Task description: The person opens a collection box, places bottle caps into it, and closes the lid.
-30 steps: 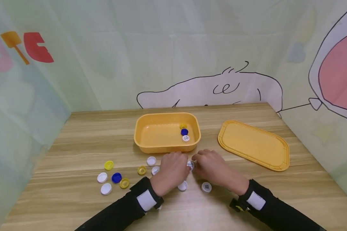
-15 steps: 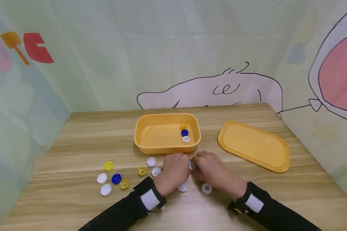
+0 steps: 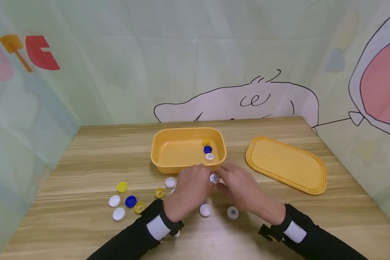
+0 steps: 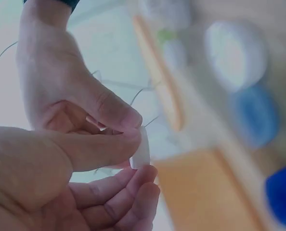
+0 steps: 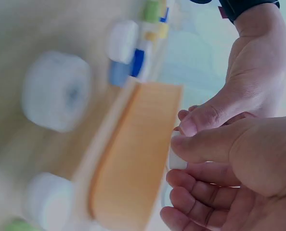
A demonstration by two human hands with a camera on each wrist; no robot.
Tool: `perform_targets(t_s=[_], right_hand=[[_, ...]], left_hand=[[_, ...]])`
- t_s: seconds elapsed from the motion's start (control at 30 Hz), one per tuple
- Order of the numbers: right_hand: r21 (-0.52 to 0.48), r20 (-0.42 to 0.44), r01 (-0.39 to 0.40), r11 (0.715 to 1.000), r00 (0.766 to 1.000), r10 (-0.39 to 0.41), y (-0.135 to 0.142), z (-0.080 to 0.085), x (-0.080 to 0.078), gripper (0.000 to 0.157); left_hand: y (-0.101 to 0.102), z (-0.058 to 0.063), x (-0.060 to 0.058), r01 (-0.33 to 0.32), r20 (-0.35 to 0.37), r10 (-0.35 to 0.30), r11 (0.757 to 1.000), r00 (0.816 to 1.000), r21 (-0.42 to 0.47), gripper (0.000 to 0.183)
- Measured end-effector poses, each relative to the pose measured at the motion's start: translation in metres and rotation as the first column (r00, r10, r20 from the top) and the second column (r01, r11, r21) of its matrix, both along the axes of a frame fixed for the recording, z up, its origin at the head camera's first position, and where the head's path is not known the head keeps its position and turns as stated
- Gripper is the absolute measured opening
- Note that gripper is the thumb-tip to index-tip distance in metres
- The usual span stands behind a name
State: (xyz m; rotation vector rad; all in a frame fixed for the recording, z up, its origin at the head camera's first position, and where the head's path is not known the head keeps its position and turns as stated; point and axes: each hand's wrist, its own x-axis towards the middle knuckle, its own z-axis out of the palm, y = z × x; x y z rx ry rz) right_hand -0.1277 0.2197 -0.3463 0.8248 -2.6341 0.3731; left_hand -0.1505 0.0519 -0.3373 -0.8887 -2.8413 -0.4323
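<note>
In the head view my left hand [image 3: 191,189] and right hand [image 3: 242,186] meet in front of the yellow tub [image 3: 169,168], pinching one white bottle cap [image 3: 214,178] between them. Writing shows on the cap's upper face. Seen from the left wrist, the cap [image 4: 142,151] stands on edge, with both thumbs at its near side and fingertips behind. The right wrist view shows the same cap [image 5: 175,156] at the thumb tips, the tub [image 5: 138,149] close beyond. Inside the tub lie a yellow cap [image 3: 206,143], a blue cap [image 3: 207,149] and a white cap [image 3: 209,156] in a line.
A yellow lid [image 3: 286,164] lies flat to the right of the tub. Loose caps are spread at left, among them a blue cap [image 3: 131,201] and a bright yellow cap [image 3: 122,186]. Two white caps, the nearer-left cap [image 3: 205,210] and the labelled cap [image 3: 232,212], lie below the hands.
Both hands have moved slightly forward, toward the tub, carrying the white cap with them. The cap's written face shows more fully now. The caps in the tub have stayed put.
</note>
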Motion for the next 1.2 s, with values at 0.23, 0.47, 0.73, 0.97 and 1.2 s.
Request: perform_targets(t_s=[0.23,0.47,0.73,0.97,1.2], right_hand=[[0.015,0.001,0.022,1.0,1.0,-0.022,-0.004,0.028,-0.028,0.028],[0.027,0.083,-0.016,1.0,0.996,0.014,-0.006,0.031,-0.07,0.021],[0.073,0.263,-0.031,0.997,0.965,0.011,0.0,0.022,-0.091,0.012],[0.153,0.322,-0.006,0.988,0.946,-0.044,0.005,0.017,-0.102,0.004],[0.166,0.393,0.001,0.986,0.917,-0.067,0.005,0.012,-0.107,0.014]], left_hand=[[-0.005,0.028,-0.025,-0.071,0.003,0.071,0.995,0.997,0.07,0.027],[0.0,0.026,-0.06,-0.151,0.108,0.142,0.985,0.984,0.085,0.025],[0.007,0.007,-0.078,-0.183,0.272,0.168,0.983,0.947,0.029,0.029],[0.011,-0.001,-0.089,-0.178,0.36,0.158,0.984,0.92,0.024,0.037],[0.013,-0.006,-0.094,-0.141,0.379,0.13,0.99,0.916,0.001,0.038]])
